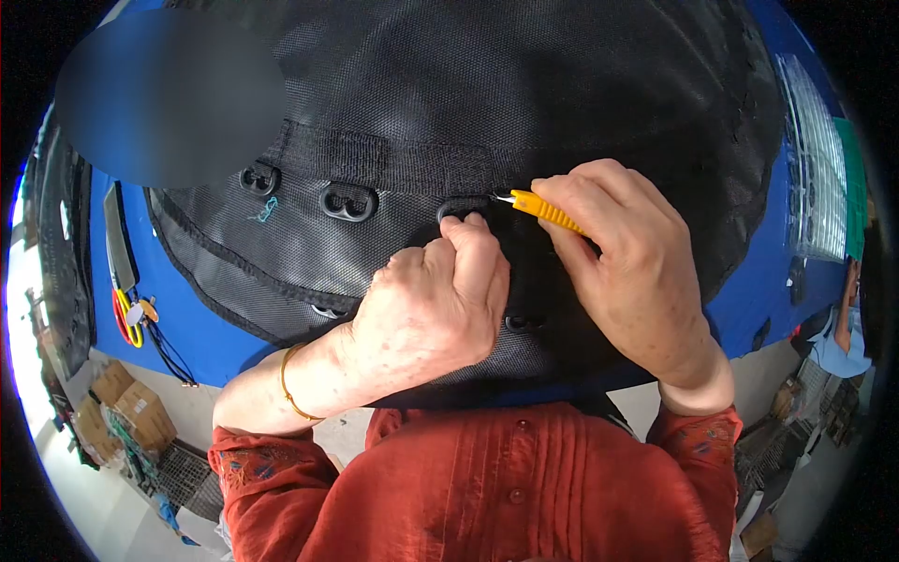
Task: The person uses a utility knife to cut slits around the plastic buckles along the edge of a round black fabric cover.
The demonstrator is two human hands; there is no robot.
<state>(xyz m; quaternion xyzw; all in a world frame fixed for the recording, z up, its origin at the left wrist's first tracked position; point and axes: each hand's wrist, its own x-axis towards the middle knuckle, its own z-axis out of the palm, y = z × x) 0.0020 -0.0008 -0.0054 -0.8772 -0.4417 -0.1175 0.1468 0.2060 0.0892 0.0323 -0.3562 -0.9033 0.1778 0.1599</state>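
Black woven fabric [449,84] lies spread out in front of me, with a stitched webbing strip [375,159] across it. At the strip's lower edge, my left hand [431,290] pinches a black plastic ring buckle [456,206] between thumb and fingers. My right hand [623,253] grips a yellow thread cutter [552,214] with a ribbed handle. Its metal tip points left and is beside the buckle at the webbing; whether it touches cannot be made out. Two similar double-hole buckles, one in the middle [348,200] and one farther left [258,178], hang along the strip.
A blue tabletop [201,314] shows around the fabric. Red-and-yellow-handled scissors [126,318] and a dark-bladed tool [119,239] lie at left. Teal thread [268,210] rests on the fabric. Clear plastic packs [813,169] are at right, cardboard boxes [140,412] on the floor.
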